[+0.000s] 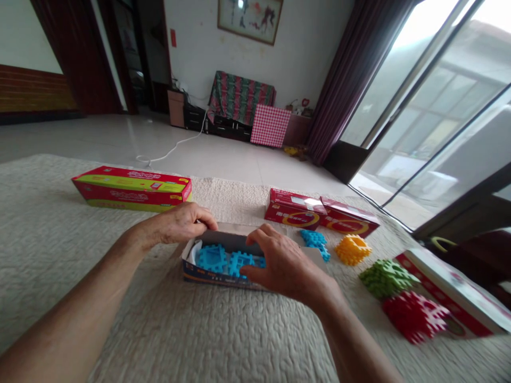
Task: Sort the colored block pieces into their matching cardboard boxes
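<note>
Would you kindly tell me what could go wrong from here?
The open dark-blue cardboard box might slide on the beige quilted cloth if the left hand pushes its far edge. The right hand, reaching over the bright-blue toothed plastic pieces inside, might jostle them. The red toothed plastic block and green toothed plastic block sit so close that bumping one might shift both.

framed picture on the wall, big ol' purple curtain, red checked cloth, white cord kinda snaking across the floor
</note>
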A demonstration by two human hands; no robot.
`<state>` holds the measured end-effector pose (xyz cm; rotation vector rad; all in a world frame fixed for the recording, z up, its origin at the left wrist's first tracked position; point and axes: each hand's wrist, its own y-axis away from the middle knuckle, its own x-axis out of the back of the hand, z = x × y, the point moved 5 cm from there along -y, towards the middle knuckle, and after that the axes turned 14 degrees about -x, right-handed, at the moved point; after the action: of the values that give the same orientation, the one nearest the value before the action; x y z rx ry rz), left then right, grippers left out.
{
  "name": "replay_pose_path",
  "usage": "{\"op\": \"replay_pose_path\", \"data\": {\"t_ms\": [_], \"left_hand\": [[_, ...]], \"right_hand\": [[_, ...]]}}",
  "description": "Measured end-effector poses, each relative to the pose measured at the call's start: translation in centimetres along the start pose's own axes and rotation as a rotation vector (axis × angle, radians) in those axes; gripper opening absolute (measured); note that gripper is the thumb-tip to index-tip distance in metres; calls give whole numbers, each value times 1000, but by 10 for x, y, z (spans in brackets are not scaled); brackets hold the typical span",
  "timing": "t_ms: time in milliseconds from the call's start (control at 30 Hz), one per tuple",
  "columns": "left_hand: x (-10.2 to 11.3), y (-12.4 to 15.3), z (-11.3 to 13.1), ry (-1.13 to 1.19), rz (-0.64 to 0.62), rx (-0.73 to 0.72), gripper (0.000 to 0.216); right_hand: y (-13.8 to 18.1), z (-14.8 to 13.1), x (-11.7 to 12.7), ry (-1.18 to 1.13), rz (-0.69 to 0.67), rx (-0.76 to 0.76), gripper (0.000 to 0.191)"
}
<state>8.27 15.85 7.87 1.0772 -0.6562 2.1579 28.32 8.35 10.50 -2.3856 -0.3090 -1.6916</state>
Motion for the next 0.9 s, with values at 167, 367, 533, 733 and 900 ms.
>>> {"op": "replay_pose_path", "data": {"t_ms": [167,367,533,733,900], "left_hand": [[0,-1,3,0,-3,-9,36],[0,-1,6,17,-6,43,33],[-2,-1,-3,17,2,63,30],[-2,1,-4,13,20,97,29],[-3,1,-8,30,25,110,29]], "right_hand": [[7,7,21,-41,44,4,19],[4,83,79,-171,387,-128,16],[-6,178,81,-154,526,-473,19],[-27,208,33,-85,381,-715,33],[-33,209,4,21,269,-718,53]]}}
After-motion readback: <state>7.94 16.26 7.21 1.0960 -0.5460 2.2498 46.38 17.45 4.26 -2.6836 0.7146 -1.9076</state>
